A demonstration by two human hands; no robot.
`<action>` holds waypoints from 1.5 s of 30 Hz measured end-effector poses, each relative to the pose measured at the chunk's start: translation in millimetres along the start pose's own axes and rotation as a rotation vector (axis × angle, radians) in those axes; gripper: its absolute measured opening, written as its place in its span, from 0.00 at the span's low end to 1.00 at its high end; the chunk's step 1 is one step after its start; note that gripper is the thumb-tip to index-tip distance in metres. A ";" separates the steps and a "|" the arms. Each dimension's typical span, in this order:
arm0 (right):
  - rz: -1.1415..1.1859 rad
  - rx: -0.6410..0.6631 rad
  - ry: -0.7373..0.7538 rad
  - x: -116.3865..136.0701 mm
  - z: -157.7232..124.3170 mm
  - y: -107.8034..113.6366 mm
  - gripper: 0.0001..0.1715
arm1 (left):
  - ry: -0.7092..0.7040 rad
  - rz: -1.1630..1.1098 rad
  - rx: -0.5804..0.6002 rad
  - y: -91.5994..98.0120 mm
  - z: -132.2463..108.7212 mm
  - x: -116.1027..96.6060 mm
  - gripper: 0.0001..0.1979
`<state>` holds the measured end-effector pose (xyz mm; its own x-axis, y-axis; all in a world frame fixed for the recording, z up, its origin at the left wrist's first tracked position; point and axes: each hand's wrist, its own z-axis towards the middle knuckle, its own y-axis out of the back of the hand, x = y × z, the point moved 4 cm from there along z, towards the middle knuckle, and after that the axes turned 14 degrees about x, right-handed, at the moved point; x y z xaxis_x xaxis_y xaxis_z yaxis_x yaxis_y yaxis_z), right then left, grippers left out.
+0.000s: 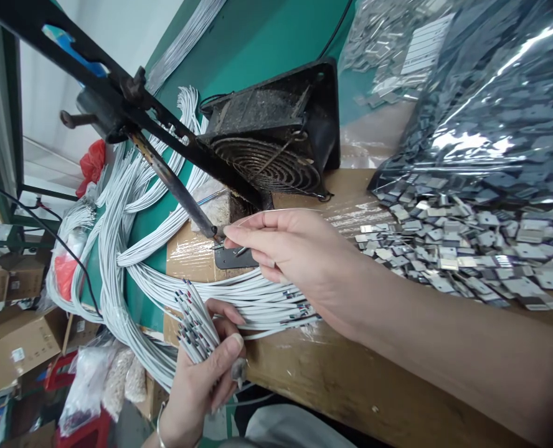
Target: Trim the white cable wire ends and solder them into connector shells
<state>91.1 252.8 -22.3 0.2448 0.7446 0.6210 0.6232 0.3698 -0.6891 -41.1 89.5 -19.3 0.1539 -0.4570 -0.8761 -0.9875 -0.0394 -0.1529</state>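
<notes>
My left hand [206, 373] is closed around a bundle of white cables [195, 326], whose ends show small coloured wire tips pointing up. A small grey lump sits by its fingers; I cannot make out what it is. Just under the tip of a soldering iron [176, 186] clamped on a black stand arm, my right hand [299, 249] pinches a thin wire that looks like solder wire [276, 211]. The strand runs back over the knuckles. Beneath the fingertips lies a small dark plate [234, 259], partly hidden by the right hand. More white cables [258, 295] lie fanned out behind the left hand.
A dusty black fan [276, 124] stands behind the iron. Right of it, small metal tabs [463, 255] lie heaped before a large plastic bag [501, 112] of similar tabs. Long white cable bundles [113, 236] curve over the left side of the bench. Cardboard boxes [19, 348] stand lower left.
</notes>
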 end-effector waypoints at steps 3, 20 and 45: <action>0.006 0.005 0.026 0.7 -0.7 0.0 0.12 | -0.008 0.005 0.003 -1.3 0.2 -0.5 0.07; -0.016 0.000 -0.001 0.0 -1.6 -0.6 0.10 | -0.013 0.022 0.007 0.9 -1.7 2.3 0.08; -0.014 -0.010 -0.006 2.0 -3.2 -0.5 0.09 | -0.031 0.013 -0.004 1.7 0.2 2.0 0.08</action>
<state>93.7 252.3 -19.5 0.2318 0.7428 0.6281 0.6336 0.3746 -0.6769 -42.5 88.7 -21.4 0.1417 -0.4296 -0.8918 -0.9896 -0.0373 -0.1392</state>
